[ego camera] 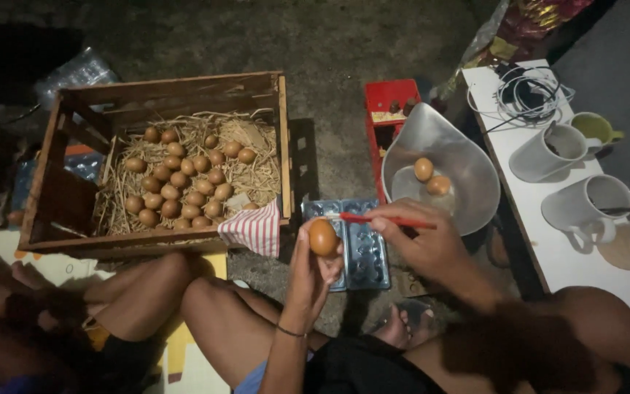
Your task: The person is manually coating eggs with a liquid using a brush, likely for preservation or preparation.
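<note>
With the left hand (313,266) clamped on the egg (323,237) and the right hand (421,244) pinching a red pen (388,219), hard pen pressure could crack the shell.

We're looking down at a rough, dim home yard or small egg-sorting spot, set up right on the ground. A wooden crate (156,157) is sitting on bare concrete (329,44), packed with straw (257,171) and brown eggs (184,182). A red scale (391,109) is carrying a metal pan (446,138), with a plastic egg tray (362,244) lying beside it. Mugs (552,152) and a coiled cable (526,93) are resting on a white table (570,252), and people are sitting barefoot on a mat (60,266).
</note>
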